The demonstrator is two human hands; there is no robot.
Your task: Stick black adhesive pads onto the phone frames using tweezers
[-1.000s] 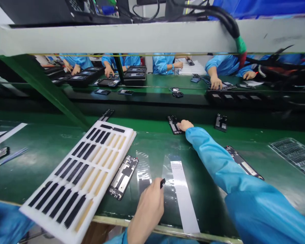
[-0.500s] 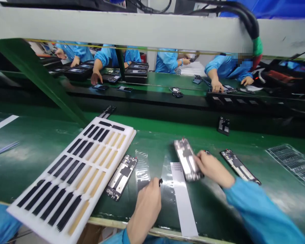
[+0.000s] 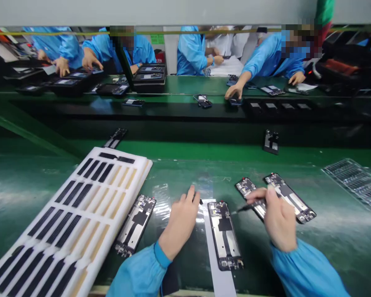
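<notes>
My left hand [image 3: 182, 216] reaches over clear plastic film [image 3: 162, 202] on the bench, fingers pointing forward. A small black piece [image 3: 200, 202] shows at its fingertips; its kind is too small to make out. My right hand [image 3: 280, 216] grips dark, thin-tipped tweezers [image 3: 245, 207], pointing left toward the top of an opened phone body [image 3: 224, 233]. That phone lies partly on a white strip [image 3: 219, 284], between my hands and touched by neither. Behind my right hand lie two more phone bodies, a nearer one [image 3: 245, 185] and a farther one [image 3: 304, 214].
At left, a white foam tray [image 3: 123, 218] holds black and tan strips. Another phone body [image 3: 136, 225] lies beside it. A sheet of clear film [image 3: 355, 185] is at right. Co-workers in blue sleeves [image 3: 191, 49] handle phones across the raised dark ledge [image 3: 173, 111].
My right hand has put the phone body down on the white strip and now holds tweezers. My left hand has moved forward over the film. The view has tilted down.
</notes>
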